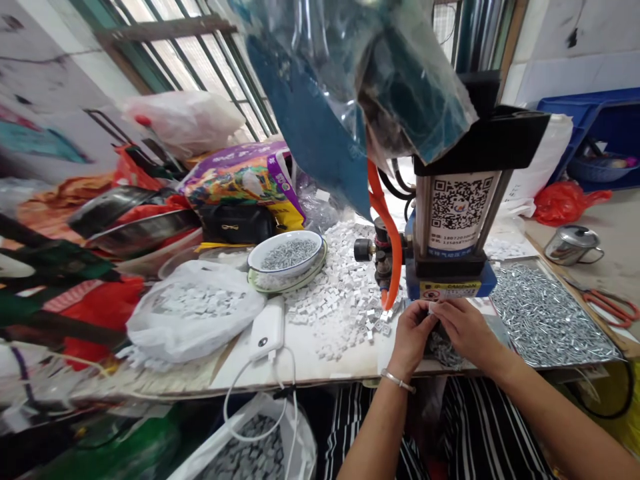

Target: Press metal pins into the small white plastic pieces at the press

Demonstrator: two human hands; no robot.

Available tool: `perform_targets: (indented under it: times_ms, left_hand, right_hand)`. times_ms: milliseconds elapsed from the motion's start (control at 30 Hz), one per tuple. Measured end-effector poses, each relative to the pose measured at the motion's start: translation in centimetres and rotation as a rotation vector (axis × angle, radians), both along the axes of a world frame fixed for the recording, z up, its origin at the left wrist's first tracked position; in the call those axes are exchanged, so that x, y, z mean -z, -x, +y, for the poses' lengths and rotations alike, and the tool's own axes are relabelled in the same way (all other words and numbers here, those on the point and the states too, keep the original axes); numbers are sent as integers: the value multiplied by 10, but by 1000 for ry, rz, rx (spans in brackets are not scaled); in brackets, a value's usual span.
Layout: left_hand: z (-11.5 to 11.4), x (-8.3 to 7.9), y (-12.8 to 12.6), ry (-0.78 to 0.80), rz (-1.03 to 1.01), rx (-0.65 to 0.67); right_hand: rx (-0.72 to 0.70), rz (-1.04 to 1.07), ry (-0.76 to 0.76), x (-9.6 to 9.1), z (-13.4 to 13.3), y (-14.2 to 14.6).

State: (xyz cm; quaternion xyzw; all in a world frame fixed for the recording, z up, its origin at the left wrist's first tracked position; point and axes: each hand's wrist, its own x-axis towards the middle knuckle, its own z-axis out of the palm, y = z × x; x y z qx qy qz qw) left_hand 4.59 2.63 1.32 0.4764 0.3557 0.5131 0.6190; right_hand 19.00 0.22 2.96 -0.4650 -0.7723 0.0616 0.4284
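My left hand [414, 328], with a bracelet at the wrist, and my right hand [464, 331] meet at the front of a pneumatic press [457, 220]. Between their closed fingertips is a small white plastic piece [431, 307], mostly covered by the fingers. Loose metal nails [445, 353] lie beneath my hands. To the left spreads a heap of small white plastic pieces [345, 287]. On the right, a shallow tray [553, 257] is full of short metal nails. The pressing point of the machine is hidden behind my hands.
An orange air hose [386, 233] hangs left of the press. Further left are an enamel bowl of nails [320, 248], a white power bank [268, 328] with a cable and a plastic bag of white pieces [150, 330]. Scissors [607, 303] and a metal mug [570, 245] lie right.
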Motion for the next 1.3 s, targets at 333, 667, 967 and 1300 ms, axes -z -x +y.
perform_targets:
  times_ms: [333,667,967,1300]
  left_hand:
    - [0,1,1,-71,-56,50]
    - [1,-5,-3,-129,151,-39]
    - [-1,-7,-4,-118,116,-46]
    - [-4,-14,-4,-62,113,-39]
  right_hand:
    - [16,44,-43,-1,0,-2]
    - [45,150,117,18,-25,-39]
    - [283,-149,156,74,-78,-95]
    - [298,-153,129,77,-80,-90]
